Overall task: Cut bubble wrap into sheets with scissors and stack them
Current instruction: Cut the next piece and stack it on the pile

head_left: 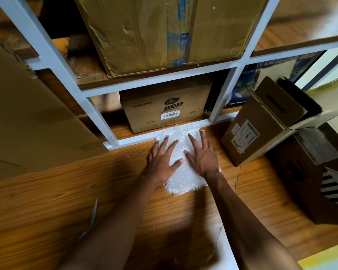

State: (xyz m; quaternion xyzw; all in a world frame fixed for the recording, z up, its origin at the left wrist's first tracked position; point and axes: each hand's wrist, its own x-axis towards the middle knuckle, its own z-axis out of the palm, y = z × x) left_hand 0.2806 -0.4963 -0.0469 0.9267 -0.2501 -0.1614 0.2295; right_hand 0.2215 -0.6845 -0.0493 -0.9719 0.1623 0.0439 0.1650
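Head view shows both hands laid flat on a stack of bubble wrap sheets (180, 176) that rests on the wooden floor (47, 201), at its far edge against the white base rail of the shelving frame (137, 140).

Risk, as judged: the sheets are light and slippery, so when the palms lift the top layers may spring up or slide out of line. The stack's far edge overlaps the rail, which may leave it uneven or tilted. The scissors (93, 218) lie on the floor well apart, near the left forearm, where an arm drawn back could knock them.

Left hand (162, 160): fingers straight and spread wide, pressing the stack's left part, fingertips near its far-left corner. Right hand (202, 154): fingers straight, held closer together, pressing the right part, fingertips reaching almost to the far edge. Neither hand grips anything. Wrap shows between the thumbs and toward the near edge. A brown carton (261, 125) leans just right of the stack.
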